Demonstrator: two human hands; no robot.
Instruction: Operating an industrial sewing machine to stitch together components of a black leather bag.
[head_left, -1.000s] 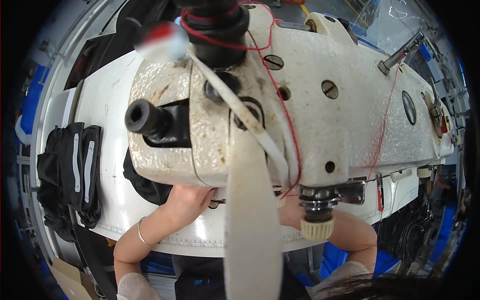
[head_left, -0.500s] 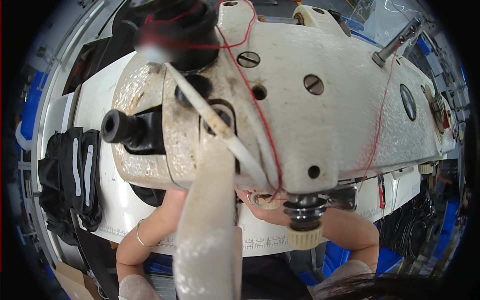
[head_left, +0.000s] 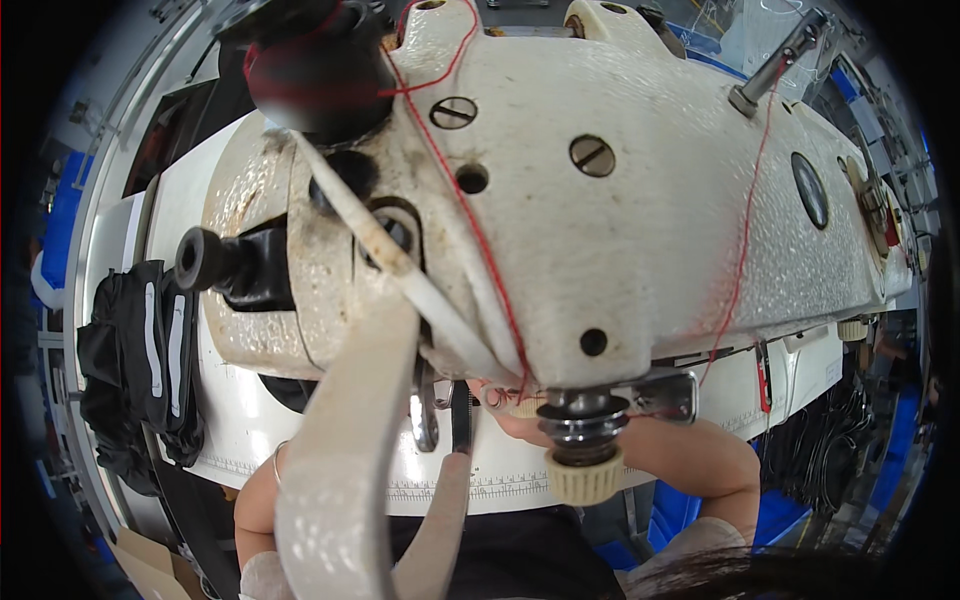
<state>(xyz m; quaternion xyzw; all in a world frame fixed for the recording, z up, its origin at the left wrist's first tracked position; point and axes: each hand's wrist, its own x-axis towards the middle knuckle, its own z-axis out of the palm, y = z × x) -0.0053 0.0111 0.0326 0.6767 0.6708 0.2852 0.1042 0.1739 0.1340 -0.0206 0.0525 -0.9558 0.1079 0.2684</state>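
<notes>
A cream-coloured sewing machine [head_left: 650,240] fills the middle of the view and covers most of my hands. My right hand [head_left: 512,418] is under the machine's near edge, close to the tension dial [head_left: 585,475]; its fingertips are hidden. Behind a pale curved bar [head_left: 340,470] my left hand is out of sight, and only its forearm [head_left: 257,500] with a thin bangle shows. Between the two arms a narrow dark strip [head_left: 461,418] stands near a small metal lever [head_left: 425,420]. Red thread [head_left: 470,215] runs down the machine's face to the dial.
Black fabric pieces with light stripes [head_left: 150,360] are stacked left of the white table [head_left: 235,425], whose front edge carries a ruler scale. A red-handled tool [head_left: 764,380] lies at right. Dark cords [head_left: 810,455], blue bins [head_left: 675,515] and a cardboard box [head_left: 150,565] sit lower down.
The machine has shifted left in the picture as the view moved. My left hand, partly visible before, is now behind the pale bar. The metal lever and dark strip show more.
</notes>
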